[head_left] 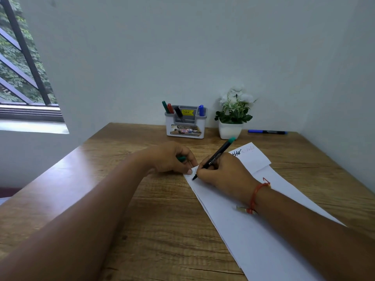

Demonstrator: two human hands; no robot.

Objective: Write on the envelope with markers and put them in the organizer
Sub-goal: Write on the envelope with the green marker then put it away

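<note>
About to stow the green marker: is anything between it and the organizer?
Nothing visible. The marker is in the right hand; bare table lies between it and the organizer. The plant stands right of that path. The left hand holds the cap.

organizer (185, 126) behind envelope (243, 209), plant pot (230, 129) right, marker (266, 132) perhaps farther right

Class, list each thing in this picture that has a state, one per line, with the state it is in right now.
right hand: shut on the green marker, uncapped, tip on the envelope
left hand: shut on a green cap, fingertips pressing the envelope's edge
envelope: flat on the table, flap open, partly written on
organizer: upright, holding four capped markers
blue marker: capped, lying on the table
potted plant: upright
</note>
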